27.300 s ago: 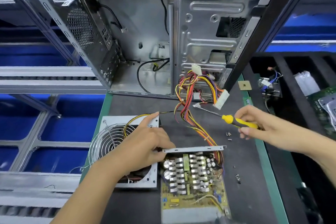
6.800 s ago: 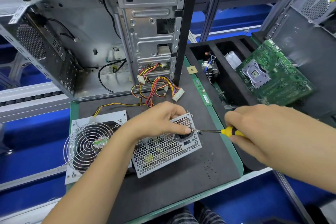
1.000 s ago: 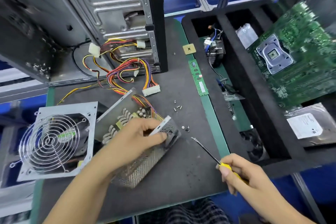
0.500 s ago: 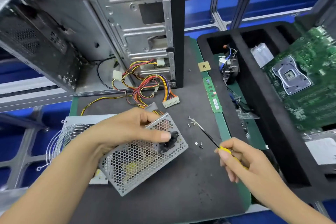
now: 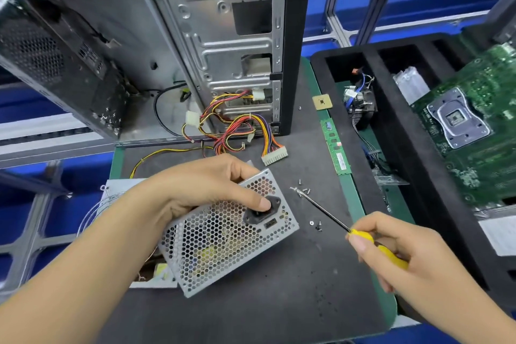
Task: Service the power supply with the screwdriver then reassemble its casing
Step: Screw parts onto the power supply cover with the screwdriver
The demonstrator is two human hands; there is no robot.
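Note:
The power supply [image 5: 223, 243] stands on the dark mat with its perforated metal face turned up toward me. My left hand [image 5: 203, 187] grips its top edge, thumb pressed on the black mains socket [image 5: 258, 215]. Its fan cover [image 5: 117, 195] lies behind, mostly hidden by my arm. My right hand [image 5: 402, 254] holds the yellow-handled screwdriver [image 5: 326, 212]; its tip rests among several loose screws [image 5: 303, 190] to the right of the supply. Two more screws [image 5: 317, 225] lie under the shaft. The coloured cable bundle [image 5: 237, 131] runs from the supply toward the open case.
An open computer case [image 5: 212, 36] stands at the back of the mat [image 5: 279, 301]. A RAM stick [image 5: 336, 148] and a CPU chip [image 5: 322, 102] lie on the green edge. The black foam tray [image 5: 405, 176] at right holds a cooler [image 5: 363, 106] and a motherboard [image 5: 474, 131].
The supply has been turned from lying tilted open-side up to standing with its mesh face toward me. My right hand has brought the screwdriver tip up to the loose screws.

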